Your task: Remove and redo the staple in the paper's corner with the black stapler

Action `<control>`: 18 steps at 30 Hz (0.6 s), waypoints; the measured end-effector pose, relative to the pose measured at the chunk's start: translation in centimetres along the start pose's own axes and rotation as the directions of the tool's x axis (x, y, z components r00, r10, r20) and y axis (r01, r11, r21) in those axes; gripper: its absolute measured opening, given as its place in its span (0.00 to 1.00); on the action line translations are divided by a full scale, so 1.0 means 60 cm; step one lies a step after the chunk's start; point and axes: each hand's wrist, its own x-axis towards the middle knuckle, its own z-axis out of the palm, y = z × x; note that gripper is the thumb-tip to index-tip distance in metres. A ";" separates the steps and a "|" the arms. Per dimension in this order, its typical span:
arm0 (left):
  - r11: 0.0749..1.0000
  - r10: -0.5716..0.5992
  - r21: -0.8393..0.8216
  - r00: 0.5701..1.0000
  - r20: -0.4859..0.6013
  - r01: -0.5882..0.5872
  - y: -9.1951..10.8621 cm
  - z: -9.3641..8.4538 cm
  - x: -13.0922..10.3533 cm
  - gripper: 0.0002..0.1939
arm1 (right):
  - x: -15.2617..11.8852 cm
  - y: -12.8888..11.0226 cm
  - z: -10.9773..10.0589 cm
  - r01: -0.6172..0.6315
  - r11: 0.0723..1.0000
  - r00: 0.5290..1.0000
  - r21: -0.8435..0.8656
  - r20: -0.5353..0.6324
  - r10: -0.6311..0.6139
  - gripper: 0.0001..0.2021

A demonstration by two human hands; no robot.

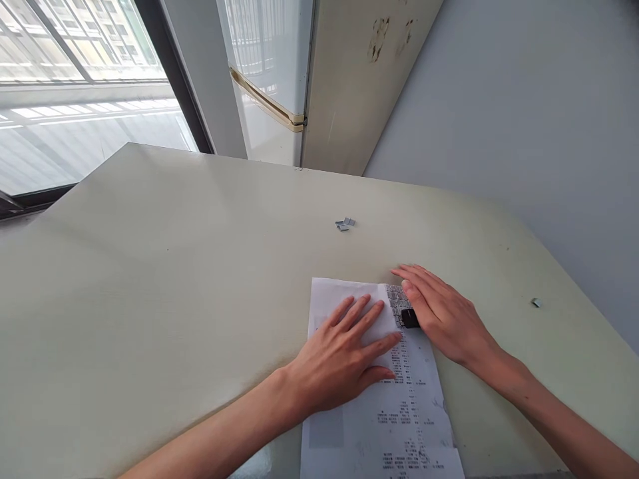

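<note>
My left hand (pixel 349 352) lies flat on a printed sheet of paper (pixel 359 426), fingers spread, with nothing in its grasp. Beside the paper's upper right edge is my right hand (pixel 444 309), its fingers held together and pointing to the upper left. A small black object (pixel 410 319) sticks out from under its thumb side, resting over the sheet. Most of that object is covered by the hand, so its kind does not show. Dense black patterned marks (pixel 397 299) cover the paper's upper part between the two hands.
Several small grey pieces (pixel 344 224) lie in a cluster on the pale table (pixel 200 266) beyond the paper. Another small piece (pixel 536 303) is off to the right. Behind the table stand a fridge with a handle (pixel 269 103), a wall and a window.
</note>
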 end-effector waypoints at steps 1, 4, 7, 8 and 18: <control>1.000 0.000 0.001 1.000 0.000 0.000 0.000 0.000 0.000 0.27 | 0.000 0.000 0.001 -0.002 1.000 1.000 -0.005 0.000 0.002 0.27; 1.000 -0.001 0.008 1.000 0.002 0.001 0.000 0.000 0.000 0.27 | 0.000 -0.001 0.003 0.004 0.999 1.000 -0.034 0.000 -0.004 0.27; 1.000 0.001 0.014 1.000 0.015 -0.001 0.000 0.000 0.000 0.27 | 0.000 -0.005 0.006 0.025 0.995 1.000 -0.101 -0.009 -0.026 0.27; 1.000 0.001 0.014 1.000 0.017 -0.002 0.000 0.000 0.000 0.27 | 0.000 -0.006 0.007 0.035 0.991 0.999 -0.131 -0.013 -0.037 0.27; 1.000 0.000 0.017 1.000 -0.001 0.000 0.001 0.001 0.001 0.27 | -0.001 -0.014 0.038 0.144 0.881 0.970 -0.451 -0.111 -0.216 0.25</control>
